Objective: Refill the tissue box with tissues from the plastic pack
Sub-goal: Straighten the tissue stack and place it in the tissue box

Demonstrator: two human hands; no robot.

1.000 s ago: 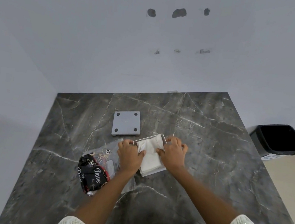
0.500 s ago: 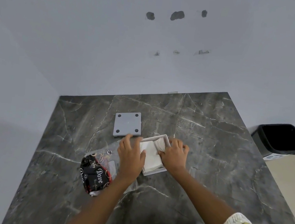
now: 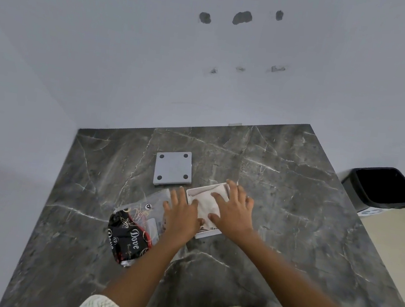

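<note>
A white square tissue box lies open on the dark marble table, with white tissues inside it. My right hand rests flat on the tissues, fingers spread. My left hand lies flat at the box's left edge, its thumb touching the tissues, the palm partly over the plastic pack. The pack is clear at the top, black with "Dove" print at the bottom, and lies flattened left of the box.
A grey square lid with four dark dots lies beyond the box. A black bin stands on the floor to the right of the table. White walls close off the far and left sides.
Both hands have flattened out. My right hand moved up and left onto the tissues, and my left hand slid slightly left off them, fingers now spread.
</note>
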